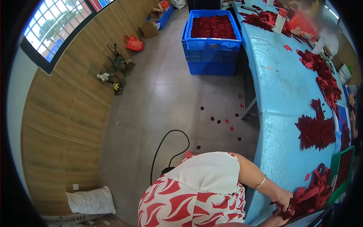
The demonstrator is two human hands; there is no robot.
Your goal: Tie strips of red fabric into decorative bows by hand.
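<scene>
White-and-red patterned clothing [193,193] lay nearest the camera, at the near edge. Grey tiled floor [170,98] filled the middle; the blue-covered table [280,94] ran near to far along the right, and a wood-panelled wall [49,140] bounded the left. Stacked blue crates [213,44] stood far off, just left of the table's far end. A stuffed white sack [91,200] lay near left, against the wall.

Work material: a loose red heap [312,193] lay on the near right of the table, just beside a green tray [334,176]. A darker red cluster [317,132] lay farther along.

Left hand [283,198]: fingers drawn together on dark red pieces [288,214] at the heap's left edge. Right hand [274,221]: near it, partly cut off; grip could not be told.

Progress, judged from layout: the top crate already held close rows of red pieces [213,27]; several table heaps appeared unarranged, so work seemed well short of finished.

Smallest items: a bracelet [261,182] on the left wrist; scattered red diamonds [231,128] on the floor, left of the table.
</scene>
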